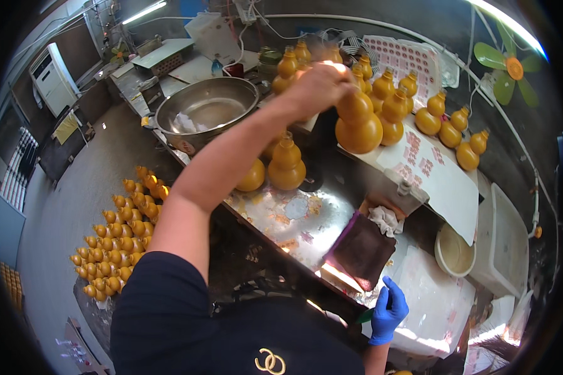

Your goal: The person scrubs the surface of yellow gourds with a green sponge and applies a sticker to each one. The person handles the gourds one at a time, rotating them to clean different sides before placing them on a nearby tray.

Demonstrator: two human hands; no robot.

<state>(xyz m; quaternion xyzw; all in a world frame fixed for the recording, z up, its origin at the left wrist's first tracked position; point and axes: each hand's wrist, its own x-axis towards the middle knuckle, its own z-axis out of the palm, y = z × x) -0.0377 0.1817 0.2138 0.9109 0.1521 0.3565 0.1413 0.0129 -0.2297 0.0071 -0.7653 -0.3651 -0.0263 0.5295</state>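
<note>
My bare left hand [324,86] stretches up across the bench, its fingers closed at the neck of a shiny amber, gourd-shaped bottle [359,128]. Glare and blur hide part of the fingertips. Several like it crowd around, among them another amber gourd [392,119] touching its right side. Low on the right, my right hand [388,310] wears a blue glove, with fingers bent upward. A narrow green thing [365,316] sticks out from its left side; most of it is hidden by the hand. Just beyond that hand lies a dark folded cloth [364,247] with a purple edge.
A wide metal pan [207,112] stands at the bench's far left. Two amber gourds [286,165] sit in front of my forearm. Printed sticker sheets [431,169] cover a raised board; a cream bowl [455,250] is beside it. Many gourds [116,244] stand low at left.
</note>
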